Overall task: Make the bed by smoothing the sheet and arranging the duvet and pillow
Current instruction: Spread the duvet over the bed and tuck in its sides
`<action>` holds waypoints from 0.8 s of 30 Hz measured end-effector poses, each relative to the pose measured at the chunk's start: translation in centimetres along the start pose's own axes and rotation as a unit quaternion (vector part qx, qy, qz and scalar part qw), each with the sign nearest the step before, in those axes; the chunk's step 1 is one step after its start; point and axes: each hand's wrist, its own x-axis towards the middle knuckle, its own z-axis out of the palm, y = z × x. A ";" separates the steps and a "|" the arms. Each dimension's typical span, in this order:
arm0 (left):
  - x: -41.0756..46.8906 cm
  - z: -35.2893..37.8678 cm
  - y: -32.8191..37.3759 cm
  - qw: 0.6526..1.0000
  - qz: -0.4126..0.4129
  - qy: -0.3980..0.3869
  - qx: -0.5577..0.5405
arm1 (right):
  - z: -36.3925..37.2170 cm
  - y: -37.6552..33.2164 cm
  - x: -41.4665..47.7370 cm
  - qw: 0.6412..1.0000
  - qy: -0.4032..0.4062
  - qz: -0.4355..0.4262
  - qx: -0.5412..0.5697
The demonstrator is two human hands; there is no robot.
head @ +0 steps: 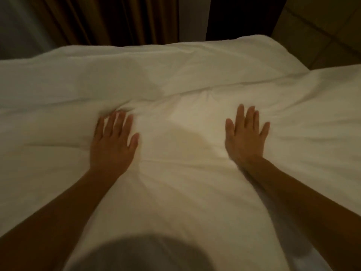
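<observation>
**Grey rounded blur (140, 255) up close, flat palms beyond it**

Nearest my view sits that soft grey shape, too smeared for me to identify. Past it, bare forearms lead to the left hand (112, 141) and the right hand (246, 135). Both hands are released, fingers straight and spread, palms pressing on the white puffy fabric duvet (181, 188), which covers the bed from its near edge to its far edge.

I judge this to be the smoothing step. To do it well I would hold the palms flat and sweep outward from the middle, sending slack toward the sides rather than bunching it ahead of the fingertips.

Creases gather at the left fingertips, and a raised ridge (224, 89) crosses just beyond both hands. I cannot tell whether a pillow lies under the bulge on the right. A brown pleated curtain (97, 20) hangs behind.
</observation>
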 end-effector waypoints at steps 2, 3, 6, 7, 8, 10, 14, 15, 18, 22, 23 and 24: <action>0.9 1.0 -2.8 1.000 0.013 0.013 0.013 | 0.7 -3.9 0.7 0.999 0.010 -0.043 0.001; 1.4 1.5 -4.3 0.999 0.020 0.017 0.018 | 1.1 -6.1 0.8 0.997 0.010 -0.071 -0.001; 2.2 1.9 -7.4 1.000 0.003 0.022 0.006 | 2.3 -12.6 0.6 0.988 -0.018 -0.157 0.003; 2.6 1.7 -8.0 1.000 -0.002 0.030 -0.004 | 2.5 -14.2 0.7 0.983 -0.024 -0.179 0.009; 3.2 1.2 -8.7 0.999 -0.013 0.041 -0.011 | 2.5 -15.7 0.9 0.980 -0.023 -0.196 0.024; 5.1 0.7 -10.5 0.996 -0.055 0.069 -0.012 | 2.2 -17.7 2.6 0.977 0.002 -0.202 0.066; 6.8 0.2 -12.4 0.993 -0.101 -0.068 0.009 | 1.6 -18.5 6.4 0.975 0.027 -0.222 -0.016; 7.2 0.5 -12.5 0.988 -0.109 -0.107 -0.017 | 1.4 -18.3 6.9 0.968 0.008 -0.245 -0.059; 8.5 0.9 -13.4 0.970 -0.151 -0.184 -0.058 | 0.5 -16.5 7.2 0.955 0.028 -0.285 -0.083; 11.6 1.0 -14.7 0.970 -0.170 -0.162 -0.063 | 0.6 -15.3 9.6 0.954 0.123 -0.265 -0.072; 11.7 1.3 -14.6 0.962 -0.182 -0.186 -0.085 | 1.1 -15.2 9.6 0.952 0.121 -0.270 -0.081; 11.6 2.0 -14.7 0.952 -0.192 -0.217 -0.103 | 1.6 -15.4 9.4 0.949 0.116 -0.281 -0.089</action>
